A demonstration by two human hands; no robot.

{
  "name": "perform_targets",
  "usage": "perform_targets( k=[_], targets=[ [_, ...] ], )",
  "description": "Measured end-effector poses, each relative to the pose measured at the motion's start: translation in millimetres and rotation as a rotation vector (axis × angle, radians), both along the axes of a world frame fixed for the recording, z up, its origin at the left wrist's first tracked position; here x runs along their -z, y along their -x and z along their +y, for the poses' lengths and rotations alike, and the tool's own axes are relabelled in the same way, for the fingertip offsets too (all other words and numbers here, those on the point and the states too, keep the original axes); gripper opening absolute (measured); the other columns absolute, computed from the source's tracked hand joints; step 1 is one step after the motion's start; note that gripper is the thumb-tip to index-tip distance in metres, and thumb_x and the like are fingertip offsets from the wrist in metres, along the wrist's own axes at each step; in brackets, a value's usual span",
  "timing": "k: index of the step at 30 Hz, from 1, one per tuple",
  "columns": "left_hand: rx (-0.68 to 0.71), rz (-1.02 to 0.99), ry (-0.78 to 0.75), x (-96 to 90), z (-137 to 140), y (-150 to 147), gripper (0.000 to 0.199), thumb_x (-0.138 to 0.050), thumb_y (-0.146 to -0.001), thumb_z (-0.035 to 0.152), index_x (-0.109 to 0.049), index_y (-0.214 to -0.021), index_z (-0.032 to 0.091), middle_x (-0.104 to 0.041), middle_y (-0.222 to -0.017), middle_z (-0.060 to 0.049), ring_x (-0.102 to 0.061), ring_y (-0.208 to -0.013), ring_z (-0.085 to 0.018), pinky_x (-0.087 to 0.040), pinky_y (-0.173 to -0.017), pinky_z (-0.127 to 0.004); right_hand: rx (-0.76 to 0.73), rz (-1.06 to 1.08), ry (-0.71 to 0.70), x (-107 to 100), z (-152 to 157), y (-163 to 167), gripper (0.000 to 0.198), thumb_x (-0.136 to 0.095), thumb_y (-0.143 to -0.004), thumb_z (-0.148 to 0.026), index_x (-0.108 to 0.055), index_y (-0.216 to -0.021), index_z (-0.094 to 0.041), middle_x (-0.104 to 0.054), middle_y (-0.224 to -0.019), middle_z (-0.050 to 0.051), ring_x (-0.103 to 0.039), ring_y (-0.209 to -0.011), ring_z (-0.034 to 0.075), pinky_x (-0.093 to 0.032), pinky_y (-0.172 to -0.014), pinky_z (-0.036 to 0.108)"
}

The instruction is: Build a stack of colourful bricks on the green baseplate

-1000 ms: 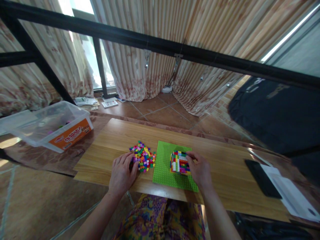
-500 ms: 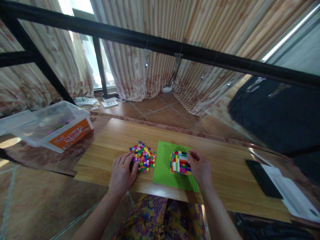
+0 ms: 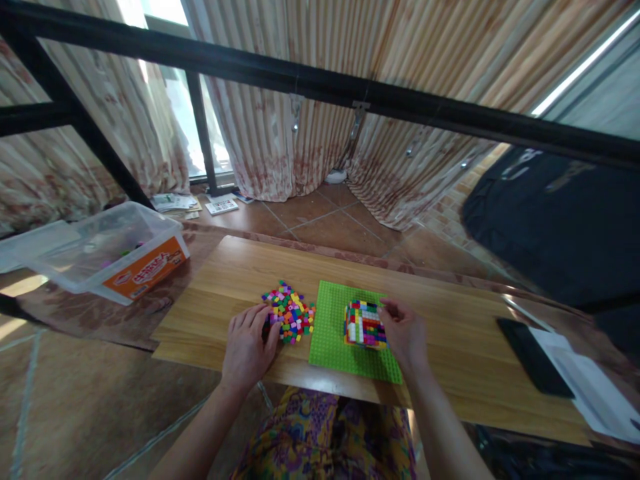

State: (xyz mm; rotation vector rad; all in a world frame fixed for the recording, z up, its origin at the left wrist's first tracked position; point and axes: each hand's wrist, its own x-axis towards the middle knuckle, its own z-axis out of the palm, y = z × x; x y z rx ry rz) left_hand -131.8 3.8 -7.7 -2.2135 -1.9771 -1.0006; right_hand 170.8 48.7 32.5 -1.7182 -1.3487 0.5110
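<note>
A block of multicoloured toy bricks (image 3: 364, 325) stands on the green baseplate (image 3: 330, 347), built up in several layers. At its right side is my right hand (image 3: 406, 333), thumb and fingertips pinched together. Whatever they hold is too small or hidden to make out. To the left of the plate lies a loose pile of small coloured bricks (image 3: 293, 313). My left hand (image 3: 250, 347) rests on the table at the pile's near left edge, its thumb apart from the curved fingers, which partly hide some bricks.
The wooden table (image 3: 200, 300) carries a black tablet-like slab (image 3: 535, 357) and a white sheet-like item (image 3: 595, 383) at the right. Left of it, a clear plastic bin (image 3: 135, 247) with an orange label sits on the floor. A black metal bar (image 3: 320, 83) crosses above, before curtains.
The view has shifted slightly, so the table and its things appear a little further right. Both hands stay at nearly the same places beside the pile and the brick block.
</note>
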Motion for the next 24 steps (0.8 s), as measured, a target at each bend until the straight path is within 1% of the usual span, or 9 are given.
perform_targets(
  k=[5,9,12,14,16,19,21,24],
  targets=[
    [0.000,0.002,0.000,0.1,1,0,0.030,-0.053,-0.093,0.036,-0.060,-0.116,0.018,-0.067,-0.119,-0.011,-0.060,-0.111,-0.027,-0.044,-0.097,-0.044,-0.001,0.023,0.039,-1,2,-2,0.037,-0.058,-0.074,-0.041,-0.070,-0.096,-0.014,-0.070,-0.071,0.007,-0.063,-0.064,0.019,-0.048,-0.062,0.031],
    [0.003,-0.009,0.009,-1.1,-1,-1,0.030,-0.052,-0.093,0.036,-0.060,-0.116,0.018,-0.067,-0.119,-0.011,-0.059,-0.112,-0.028,-0.043,-0.097,-0.045,0.004,0.055,0.048,-3,-1,-2,0.041,-0.061,-0.074,-0.041,-0.068,-0.103,-0.012,-0.071,-0.075,0.008,-0.065,-0.066,0.020,-0.050,-0.063,0.032],
    [-0.001,-0.027,0.026,-2.2,-2,-2,0.030,-0.052,-0.093,0.036,-0.060,-0.115,0.018,-0.067,-0.119,-0.011,-0.059,-0.112,-0.027,-0.043,-0.097,-0.045,0.033,0.009,-0.019,-10,-9,6,0.041,-0.059,-0.079,-0.041,-0.068,-0.106,-0.013,-0.072,-0.083,0.010,-0.066,-0.073,0.022,-0.051,-0.069,0.034],
    [-0.003,-0.037,0.040,-2.8,-2,-3,0.030,-0.052,-0.093,0.036,-0.060,-0.115,0.017,-0.067,-0.120,-0.011,-0.059,-0.113,-0.027,-0.043,-0.098,-0.045,0.021,-0.049,-0.083,-18,-16,18,0.036,-0.057,-0.082,-0.041,-0.069,-0.104,-0.015,-0.073,-0.089,0.011,-0.067,-0.080,0.022,-0.051,-0.074,0.035],
    [-0.004,-0.044,0.052,-3.2,-2,-4,0.030,-0.052,-0.093,0.036,-0.060,-0.116,0.018,-0.066,-0.121,-0.011,-0.058,-0.114,-0.027,-0.043,-0.099,-0.045,-0.058,-0.090,-0.111,-25,-22,34,0.029,-0.055,-0.085,-0.039,-0.070,-0.097,-0.017,-0.073,-0.092,0.010,-0.066,-0.085,0.022,-0.050,-0.079,0.036],
    [-0.007,-0.055,0.066,-4.1,-2,-4,0.030,-0.053,-0.093,0.036,-0.060,-0.116,0.018,-0.066,-0.123,-0.010,-0.058,-0.115,-0.027,-0.042,-0.100,-0.044,-0.306,-0.206,-0.113,-29,-28,64,0.022,-0.052,-0.089,-0.031,-0.071,-0.093,-0.020,-0.072,-0.091,0.007,-0.064,-0.088,0.021,-0.048,-0.082,0.035],
    [-0.005,-0.063,0.072,-4.9,-2,-4,0.030,-0.053,-0.093,0.036,-0.060,-0.117,0.019,-0.066,-0.123,-0.010,-0.058,-0.115,-0.027,-0.042,-0.100,-0.044,-0.435,-0.310,-0.108,-25,-32,83,0.021,-0.050,-0.090,-0.024,-0.071,-0.091,-0.020,-0.071,-0.089,0.007,-0.063,-0.089,0.021,-0.047,-0.083,0.035],
    [-0.005,-0.071,0.070,-5.8,-3,-4,0.030,-0.052,-0.093,0.036,-0.060,-0.117,0.020,-0.066,-0.123,-0.010,-0.058,-0.115,-0.027,-0.042,-0.101,-0.044,-0.516,-0.450,-0.041,-15,-35,103,0.020,-0.051,-0.088,-0.016,-0.071,-0.090,-0.020,-0.070,-0.091,0.007,-0.062,-0.090,0.022,-0.046,-0.083,0.035]
  ],
)
